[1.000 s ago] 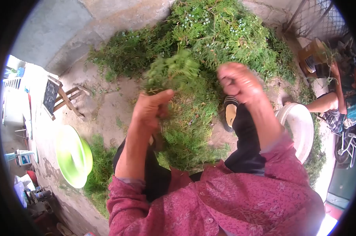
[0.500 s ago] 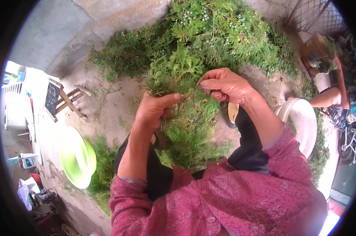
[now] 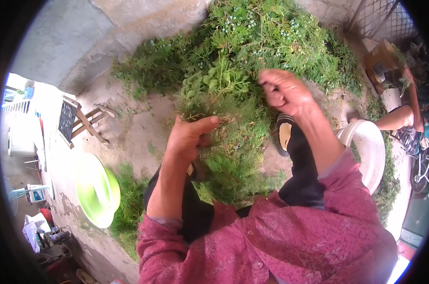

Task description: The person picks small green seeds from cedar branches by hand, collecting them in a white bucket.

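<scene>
Concrete yard, greens heaped at twelve o'clock; the left hand clamps a bunch, the right hand is curled shut, blurred. A slack thumb might spill sprigs.

No readable text anywhere — the blue label on the white jug is too blurred.

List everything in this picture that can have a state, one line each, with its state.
left hand, shut around stems
sprig bunch, gripped at its base, tips up, off the ground
right hand, fingers curled shut beside the bunch, blurred
green basin, on the ground, looks empty
white basin, on the ground, partly hidden by the right arm
greenery pile, heaped loose on the ground
</scene>
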The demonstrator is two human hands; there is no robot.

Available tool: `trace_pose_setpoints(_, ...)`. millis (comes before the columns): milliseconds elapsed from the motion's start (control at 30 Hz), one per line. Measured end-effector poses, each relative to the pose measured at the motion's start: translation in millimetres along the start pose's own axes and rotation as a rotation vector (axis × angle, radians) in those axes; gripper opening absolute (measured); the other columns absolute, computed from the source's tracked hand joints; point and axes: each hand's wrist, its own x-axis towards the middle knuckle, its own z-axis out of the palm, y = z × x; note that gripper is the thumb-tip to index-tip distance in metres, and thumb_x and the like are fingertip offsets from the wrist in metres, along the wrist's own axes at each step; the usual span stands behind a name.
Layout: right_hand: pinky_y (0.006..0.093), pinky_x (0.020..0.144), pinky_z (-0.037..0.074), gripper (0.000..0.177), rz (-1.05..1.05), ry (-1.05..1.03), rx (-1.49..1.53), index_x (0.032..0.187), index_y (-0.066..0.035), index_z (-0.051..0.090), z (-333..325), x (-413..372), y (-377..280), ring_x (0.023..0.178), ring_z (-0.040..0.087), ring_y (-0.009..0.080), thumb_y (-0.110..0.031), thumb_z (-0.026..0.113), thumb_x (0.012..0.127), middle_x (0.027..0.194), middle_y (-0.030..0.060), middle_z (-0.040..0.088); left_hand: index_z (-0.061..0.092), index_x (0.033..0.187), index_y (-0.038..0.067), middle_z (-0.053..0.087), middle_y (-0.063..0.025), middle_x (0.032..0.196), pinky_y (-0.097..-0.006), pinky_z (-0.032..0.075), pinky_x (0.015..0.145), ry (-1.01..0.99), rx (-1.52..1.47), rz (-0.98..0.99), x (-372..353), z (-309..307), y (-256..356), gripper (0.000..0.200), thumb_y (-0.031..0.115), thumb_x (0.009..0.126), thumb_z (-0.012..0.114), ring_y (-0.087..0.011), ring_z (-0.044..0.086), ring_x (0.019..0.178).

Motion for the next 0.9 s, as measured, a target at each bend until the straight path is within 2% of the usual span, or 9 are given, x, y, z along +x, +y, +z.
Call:
trace_pose_setpoints(133, 0.0139, 0.039, 0.035, 0.018, 0.073, -0.097, 0.066, 0.091, -0.004, 0.054, 8.1, -5.1, 1.0, 0.060, 0.055, 0.0081, -0.016, 0.061, 0.080, 0.085, 0.0064, 0.057, 0.050, 0.084, 0.009, 0.046, 0.0021, 0.061, -0.0225, 0.025, 0.036, 0.043, 0.019, 0.015, -1.8, 2.4, 1.7, 0.024, 0.012, 0.070, 0.070, -0.0073, 0.034, 0.040)
trace_pose_setpoints(167, 0.0159, 0.042, 0.039, 0.024, 0.098, -0.190, 0.100, 0.095, -0.004, 0.054, 6.3, -2.3, 9.6, 0.068, 0.059, 0.0124, -0.024, 0.059, 0.082, 0.092, 0.0076, 0.057, 0.050, 0.084, 0.009, 0.046, 0.0021, 0.061, -0.0225, 0.025, 0.036, 0.039, 0.022, 0.015, -1.1, 2.4, 0.4, 0.024, 0.012, 0.070, 0.070, -0.0073, 0.034, 0.040)
trace_pose_setpoints(267, 0.0182, 0.045, 0.042, 0.034, 0.226, -0.106, 0.157, 0.096, -0.004, 0.055, 10.4, -1.5, 15.4, 0.070, 0.058, 0.0135, -0.036, 0.055, 0.084, 0.092, 0.0084, 0.057, 0.051, 0.083, 0.009, 0.047, 0.0013, 0.060, -0.0230, 0.026, 0.036, 0.031, -0.052, 0.051, 4.5, -1.1, -5.4, 0.022, 0.013, 0.071, 0.069, -0.0079, 0.035, 0.040)
trace_pose_setpoints(300, 0.0201, 0.047, 0.043, 0.049, 0.218, -0.167, 0.119, 0.098, -0.003, 0.055, 9.2, 1.7, 15.8, 0.073, 0.057, 0.0139, -0.049, 0.047, 0.084, 0.096, 0.0104, 0.057, 0.051, 0.083, 0.009, 0.046, 0.0010, 0.059, -0.0232, 0.026, 0.036, 0.033, -0.052, 0.050, 6.0, -3.7, -6.2, 0.021, 0.014, 0.072, 0.068, -0.0082, 0.035, 0.040)
trace_pose_setpoints(400, 0.0207, 0.050, 0.045, 0.059, 0.232, -0.179, 0.126, 0.101, -0.001, 0.055, 11.0, -3.6, 10.8, 0.074, 0.057, 0.0146, -0.056, 0.041, 0.083, 0.098, 0.0123, 0.057, 0.052, 0.081, 0.008, 0.045, 0.0006, 0.057, -0.0236, 0.026, 0.036, 0.061, -0.065, 0.052, 6.6, -0.1, -4.5, 0.018, 0.014, 0.074, 0.067, -0.0085, 0.035, 0.040)
trace_pose_setpoints(567, 0.0216, 0.055, 0.047, 0.065, 0.202, -0.200, 0.095, 0.103, 0.001, 0.054, 13.4, -9.2, 12.9, 0.076, 0.058, 0.0163, -0.059, 0.038, 0.082, 0.098, 0.0141, 0.057, 0.053, 0.080, 0.008, 0.045, 0.0008, 0.057, -0.0238, 0.027, 0.037, 0.041, -0.062, 0.016, 10.9, -2.9, -6.8, 0.014, 0.012, 0.076, 0.065, -0.0080, 0.035, 0.040)
trace_pose_setpoints(633, 0.0222, 0.057, 0.048, 0.066, 0.205, -0.202, 0.087, 0.103, 0.002, 0.053, 13.4, -8.9, 13.5, 0.077, 0.058, 0.0170, -0.059, 0.038, 0.082, 0.097, 0.0148, 0.057, 0.053, 0.080, 0.007, 0.047, 0.0007, 0.058, -0.0239, 0.028, 0.037, 0.133, 0.027, 0.024, 13.4, -1.9, -9.5, 0.013, 0.011, 0.076, 0.064, -0.0080, 0.035, 0.040)
trace_pose_setpoints(800, 0.0282, 0.071, 0.052, 0.069, 0.169, -0.275, 0.133, 0.105, 0.006, 0.050, 14.0, -7.3, 15.6, 0.086, 0.058, 0.0229, -0.059, 0.036, 0.082, 0.098, 0.0170, 0.056, 0.054, 0.078, 0.005, 0.049, 0.0000, 0.061, -0.0244, 0.032, 0.039, 0.228, 0.061, 0.098, 24.5, -1.7, -20.0, 0.014, 0.013, 0.075, 0.066, -0.0090, 0.039, 0.043)
trace_pose_setpoints(900, 0.0294, 0.074, 0.052, 0.070, 0.221, -0.255, 0.084, 0.109, 0.006, 0.049, 14.2, -5.8, 22.1, 0.090, 0.057, 0.0245, -0.057, 0.032, 0.085, 0.102, 0.0173, 0.054, 0.056, 0.078, 0.004, 0.051, -0.0003, 0.062, -0.0246, 0.034, 0.041, 0.212, 0.014, 0.137, 26.9, 4.6, -20.4, 0.016, 0.014, 0.074, 0.067, -0.0094, 0.042, 0.046)
